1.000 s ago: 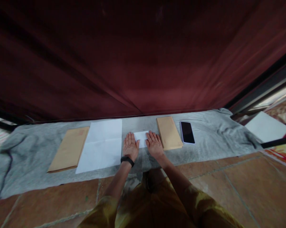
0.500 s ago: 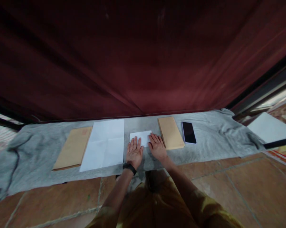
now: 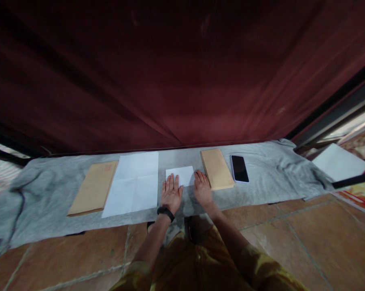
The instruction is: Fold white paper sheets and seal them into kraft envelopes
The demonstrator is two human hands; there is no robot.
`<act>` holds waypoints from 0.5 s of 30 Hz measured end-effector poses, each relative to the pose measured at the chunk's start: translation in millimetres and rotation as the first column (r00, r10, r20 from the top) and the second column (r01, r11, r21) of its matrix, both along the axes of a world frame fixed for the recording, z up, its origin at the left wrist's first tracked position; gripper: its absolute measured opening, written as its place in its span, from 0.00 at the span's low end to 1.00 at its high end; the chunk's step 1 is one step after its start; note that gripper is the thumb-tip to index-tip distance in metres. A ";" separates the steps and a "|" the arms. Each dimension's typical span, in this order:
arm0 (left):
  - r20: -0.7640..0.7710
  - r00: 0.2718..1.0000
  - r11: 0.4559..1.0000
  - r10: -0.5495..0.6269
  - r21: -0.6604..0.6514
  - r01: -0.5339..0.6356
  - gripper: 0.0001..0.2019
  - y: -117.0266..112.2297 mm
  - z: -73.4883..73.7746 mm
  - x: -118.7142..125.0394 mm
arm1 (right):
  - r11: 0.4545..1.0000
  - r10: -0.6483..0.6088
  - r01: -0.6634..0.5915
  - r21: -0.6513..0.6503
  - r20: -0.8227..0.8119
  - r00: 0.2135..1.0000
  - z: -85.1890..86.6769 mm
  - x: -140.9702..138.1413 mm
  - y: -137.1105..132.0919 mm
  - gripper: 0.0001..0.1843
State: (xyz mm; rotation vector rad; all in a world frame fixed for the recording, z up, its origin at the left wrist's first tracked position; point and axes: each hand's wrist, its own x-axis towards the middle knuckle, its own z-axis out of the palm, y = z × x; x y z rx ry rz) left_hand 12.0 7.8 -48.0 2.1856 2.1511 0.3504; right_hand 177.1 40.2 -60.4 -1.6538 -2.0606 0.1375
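A small white folded paper (image 3: 185,174) lies flat on the grey cloth in front of me. My left hand (image 3: 172,194), with a black band on its wrist, rests palm down with its fingers stretched over the paper's lower left part. Just off the paper's right edge, my right hand (image 3: 203,189) lies flat on the cloth, fingers extended and holding nothing. Close to its right side is a stack of brown envelopes (image 3: 217,167). Left of my hands are large white sheets (image 3: 134,182) with crease lines, and beside them another brown envelope stack (image 3: 94,188).
The grey cloth (image 3: 270,173) covers a long narrow surface. A phone (image 3: 239,168) with a dark screen lies right of the envelopes. A dark red curtain (image 3: 182,93) hangs behind. Tiled floor (image 3: 291,242) shows in front, and a white sheet (image 3: 340,161) lies far right.
My right hand has slid a little to the right, off the small folded paper and towards the envelopes. My left hand stays on the paper.
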 end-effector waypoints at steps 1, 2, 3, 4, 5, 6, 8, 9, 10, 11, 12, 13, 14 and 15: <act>0.000 1.000 1.000 0.003 0.003 -0.003 0.30 -0.1 0.0 0.2 | 1.000 -0.007 0.007 0.005 -0.021 1.000 0.0 -0.6 0.2 0.25; 0.000 1.000 1.000 0.006 0.006 -0.006 0.30 -0.2 0.1 0.4 | 1.000 -0.014 0.015 0.013 -0.045 0.999 0.2 -1.4 0.5 0.24; -0.002 1.000 1.000 0.007 0.008 -0.007 0.30 -0.3 0.2 0.6 | 0.999 -0.021 0.023 0.023 -0.069 0.997 0.5 -2.5 0.8 0.24; -0.004 1.000 1.000 0.008 0.008 -0.007 0.30 -0.4 0.2 0.6 | 0.999 -0.028 0.032 0.032 -0.094 0.995 1.1 -3.9 1.2 0.23; -0.006 1.000 1.000 0.008 0.009 -0.008 0.30 -0.5 0.4 0.6 | 0.999 -0.037 0.042 0.035 -0.116 0.993 2.1 -5.6 1.7 0.22; -0.007 1.000 1.000 0.007 0.009 -0.007 0.30 -0.6 0.5 0.4 | 0.998 -0.049 0.053 0.030 -0.135 0.990 3.4 -7.4 2.3 0.22; -0.010 1.000 1.000 0.002 0.008 -0.002 0.30 -0.8 0.8 0.1 | 0.997 -0.083 0.082 -0.007 -0.158 0.984 7.0 -11.0 3.8 0.20; -0.010 1.000 1.000 0.002 0.007 -0.001 0.30 -0.9 0.9 -0.1 | 0.995 -0.103 0.099 -0.035 -0.163 0.981 9.1 -12.5 4.7 0.19; -0.011 1.000 1.000 0.003 0.007 -0.003 0.30 -1.1 1.0 -0.2 | 0.991 -0.124 0.114 -0.063 -0.166 0.978 11.3 -13.5 5.7 0.19; -0.011 1.000 1.000 0.005 0.007 -0.005 0.30 -1.2 1.0 -0.2 | 0.988 -0.142 0.128 -0.089 -0.171 0.975 13.2 -14.1 6.9 0.19; -0.009 1.000 1.000 0.008 0.008 -0.007 0.29 -1.3 0.9 -0.1 | 0.985 -0.154 0.136 -0.110 -0.183 0.971 14.9 -14.3 8.1 0.19; -0.006 1.000 1.000 0.009 0.009 -0.009 0.29 -1.5 0.9 0.0 | 0.983 -0.156 0.133 -0.126 -0.203 0.967 16.2 -14.1 9.4 0.20; -0.003 1.000 1.000 0.010 0.011 -0.010 0.29 -1.6 0.8 0.2 | 0.983 -0.148 0.117 -0.140 -0.235 0.961 17.0 -13.7 10.8 0.20; 0.001 1.000 1.000 0.009 0.013 -0.009 0.30 -1.7 0.7 0.3 | 0.983 -0.135 0.093 -0.157 -0.283 0.950 17.1 -13.2 12.1 0.20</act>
